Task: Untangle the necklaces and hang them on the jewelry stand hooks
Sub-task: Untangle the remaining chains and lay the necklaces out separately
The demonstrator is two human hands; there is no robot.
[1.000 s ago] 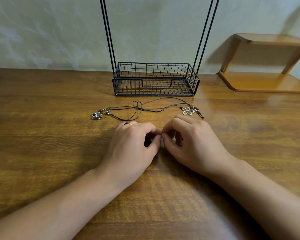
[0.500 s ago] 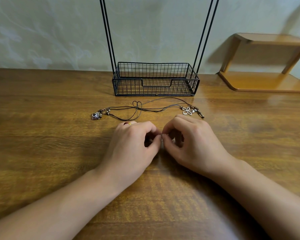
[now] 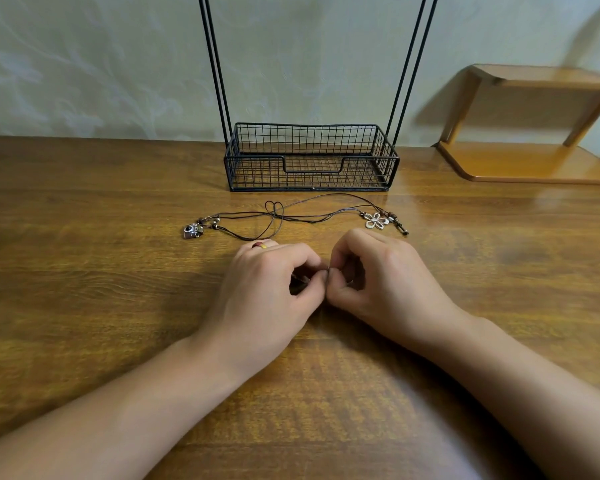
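Note:
Two dark cord necklaces [image 3: 284, 216] lie tangled on the wooden table [image 3: 84, 289], just in front of the jewelry stand's wire basket [image 3: 310, 157]. One ends in a small silver camera charm [image 3: 190, 231] at the left, the other in a white flower pendant [image 3: 377, 220] at the right. A cord runs from the tangle under my left hand [image 3: 267, 289]. My left hand and my right hand [image 3: 381, 282] sit thumb to thumb below the tangle, each pinching a small part of a necklace between thumb and forefinger. The pinched part is mostly hidden. The stand's hooks are out of view above.
The stand's black uprights [image 3: 217, 64] rise from the basket past the top of the view. A low wooden shelf [image 3: 534, 161] stands at the back right against the wall.

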